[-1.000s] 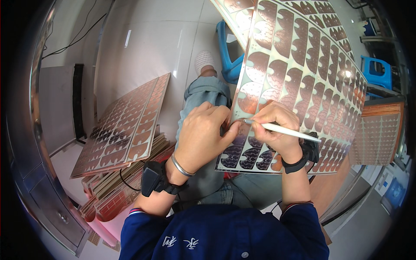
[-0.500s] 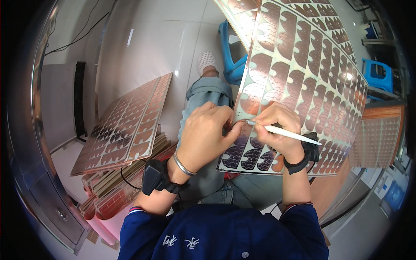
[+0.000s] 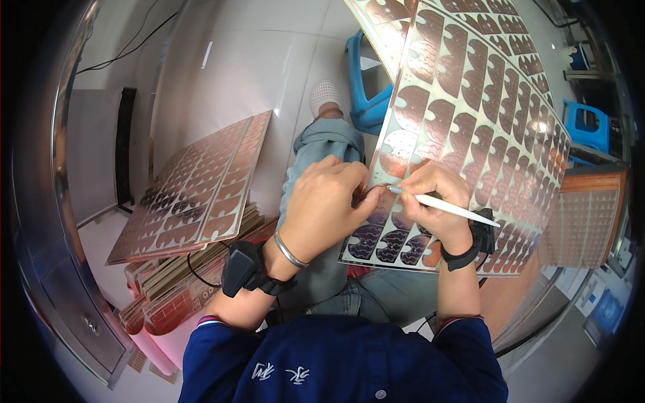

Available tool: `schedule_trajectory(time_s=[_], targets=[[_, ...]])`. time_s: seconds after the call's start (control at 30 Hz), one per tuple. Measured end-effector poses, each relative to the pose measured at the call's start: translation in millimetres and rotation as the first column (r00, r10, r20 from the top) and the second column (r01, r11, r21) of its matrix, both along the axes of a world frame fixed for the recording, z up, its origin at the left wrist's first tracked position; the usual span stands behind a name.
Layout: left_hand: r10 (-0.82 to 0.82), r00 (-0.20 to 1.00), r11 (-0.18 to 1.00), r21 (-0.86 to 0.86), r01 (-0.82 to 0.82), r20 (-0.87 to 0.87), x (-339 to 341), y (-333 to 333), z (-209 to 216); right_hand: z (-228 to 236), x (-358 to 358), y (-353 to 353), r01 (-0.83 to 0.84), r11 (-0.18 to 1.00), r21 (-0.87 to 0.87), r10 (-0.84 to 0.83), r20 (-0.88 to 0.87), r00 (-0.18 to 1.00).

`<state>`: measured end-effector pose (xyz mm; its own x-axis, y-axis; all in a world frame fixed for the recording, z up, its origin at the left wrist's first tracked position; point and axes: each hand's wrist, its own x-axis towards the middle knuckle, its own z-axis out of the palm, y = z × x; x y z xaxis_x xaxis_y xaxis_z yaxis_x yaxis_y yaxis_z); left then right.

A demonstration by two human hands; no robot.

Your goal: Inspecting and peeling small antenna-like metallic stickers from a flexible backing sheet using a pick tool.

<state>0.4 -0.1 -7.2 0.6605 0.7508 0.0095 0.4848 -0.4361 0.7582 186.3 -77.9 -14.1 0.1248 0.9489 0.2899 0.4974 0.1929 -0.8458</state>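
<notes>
My right hand grips a white craft knife like a pen. Its ridged metal collar points left and its tip meets the board near my left thumb; the blade is too small to make out. Beneath lies a large copper-patterned circuit board panel, tilted over my lap, with rows of rounded dark shapes. At the panel's left edge, my left hand is closed, its thumb stretched toward the knife tip. The other fingers curl in and are partly hidden. By the thumb shows a thin brownish line.
Left of my leg, another copper-patterned panel leans on a stack of boards in pink wrapping. Blue stools stand ahead and at the right. A metal cabinet borders the left; a wood-framed panel stands at the right.
The whole view has shifted slightly. Both hands, the craft knife and the panel keep nearly the same places relative to each other.
</notes>
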Motion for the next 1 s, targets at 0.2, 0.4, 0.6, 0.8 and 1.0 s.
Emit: schedule_trajectory(time_s=[0.2, 0.4, 0.6, 0.8, 1.0], targets=[[-0.009, 1.0, 1.0, -0.012, 0.009, -0.012, 0.2, -0.2, 2.7, -1.2, -4.7, -2.5, 0.041, 0.999, -0.033, -0.042, -0.041, 0.998], [-0.009, 1.0, 1.0, -0.006, 0.009, -0.005, -1.4, 0.4, 0.2, 2.1, -1.2, -1.3, 0.004, 0.999, -0.052, -0.006, -0.044, 0.999], [-0.014, 1.0, 1.0, -0.009, 0.014, -0.004, -0.4, 0.1, 0.4, 4.2, -1.8, 0.2, 0.001, 0.999, -0.049, -0.002, -0.013, 1.0], [-0.012, 1.0, 1.0, 0.003, 0.012, -0.007, -0.4, -0.4, -0.2, 2.0, -2.9, 0.3, 0.011, 1.0, -0.023, -0.011, 0.027, 1.0], [-0.002, 1.0, 1.0, 0.007, 0.002, -0.024, 0.0, -0.8, 0.5, 0.4, -5.2, -0.6, 0.037, 0.999, 0.009, -0.037, 0.061, 0.997]])
